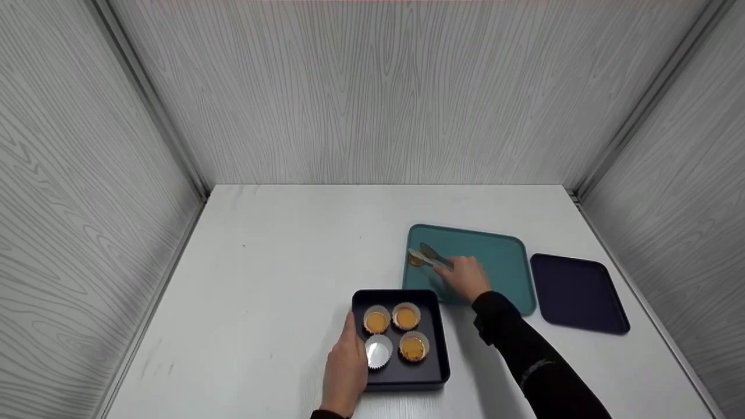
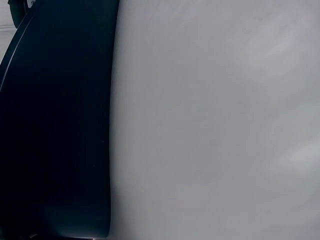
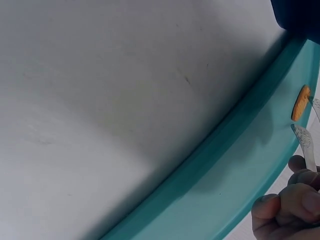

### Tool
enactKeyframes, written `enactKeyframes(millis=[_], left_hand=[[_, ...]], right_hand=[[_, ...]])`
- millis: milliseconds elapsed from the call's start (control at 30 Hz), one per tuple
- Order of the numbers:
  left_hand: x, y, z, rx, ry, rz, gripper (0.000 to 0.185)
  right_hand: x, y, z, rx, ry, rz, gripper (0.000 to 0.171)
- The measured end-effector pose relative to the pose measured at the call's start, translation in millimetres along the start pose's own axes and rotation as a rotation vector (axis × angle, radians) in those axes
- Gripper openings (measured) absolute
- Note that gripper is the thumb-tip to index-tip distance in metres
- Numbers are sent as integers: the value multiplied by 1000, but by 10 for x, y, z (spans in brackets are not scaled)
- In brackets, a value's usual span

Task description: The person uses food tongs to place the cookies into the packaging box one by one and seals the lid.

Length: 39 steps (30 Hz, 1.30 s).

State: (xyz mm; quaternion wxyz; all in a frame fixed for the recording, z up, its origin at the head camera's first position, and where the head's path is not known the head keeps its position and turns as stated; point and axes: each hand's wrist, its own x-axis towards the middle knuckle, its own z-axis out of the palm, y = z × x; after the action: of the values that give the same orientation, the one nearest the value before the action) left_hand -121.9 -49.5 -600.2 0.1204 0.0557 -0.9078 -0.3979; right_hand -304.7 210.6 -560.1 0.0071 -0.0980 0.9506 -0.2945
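On the near left of the white table [image 1: 279,244], the left hand [image 1: 344,364] rests against the left wall of a dark square tray [image 1: 437,355], thumb on its rim and fingers along its side, steadying it. It seems to grip the rim, though the left wrist view shows only the tray's dark wall and bare tabletop. Inside the tray sit four paper cups: three hold an orange piece, and the near-left one, the empty cup [image 1: 378,351], lies just beside the left thumb.

Just beyond and to the right lies a teal tray [image 1: 500,256]. Over its near-left part the right hand [image 1: 465,278] is curled round metal tongs [image 1: 432,256], whose long axis runs from the hand toward the far left. Their tips close on a small orange piece [image 1: 415,260] by the teal tray's left edge.

The orange piece lies up and left of the right hand, far and slightly right of the empty cup; the right hand is plainly nearer to it.

Farthest right, apart from the teal tray, lies a dark flat tray [image 1: 579,294].
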Motion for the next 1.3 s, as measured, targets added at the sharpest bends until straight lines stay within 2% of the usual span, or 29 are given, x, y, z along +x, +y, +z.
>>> enactKeyframes(millis=[333, 433, 667, 867, 1000, 1167, 1300], left_hand=[[10, 2, 9, 14, 3, -3, 50], [9, 5, 13, 18, 6, -1, 50], [-2, -2, 10, 5, 7, 14, 49], [-8, -8, 12, 5, 7, 20, 49], [-3, -5, 9, 15, 13, 18, 49], [7, -9, 4, 14, 17, 29, 50], [10, -9, -2, 1, 14, 32, 50]], right_hand=[[-44, 13, 33, -55, 8, -43, 48], [-78, 34, 13, -71, 4, -30, 47], [-150, 82, -31, -4, 15, 7, 44], [-234, 143, -51, 19, 31, -35, 47], [-288, 186, -46, -5, 62, -69, 45], [-343, 222, -28, -52, 130, -155, 42], [-384, 231, -28, -87, 143, -168, 40]])
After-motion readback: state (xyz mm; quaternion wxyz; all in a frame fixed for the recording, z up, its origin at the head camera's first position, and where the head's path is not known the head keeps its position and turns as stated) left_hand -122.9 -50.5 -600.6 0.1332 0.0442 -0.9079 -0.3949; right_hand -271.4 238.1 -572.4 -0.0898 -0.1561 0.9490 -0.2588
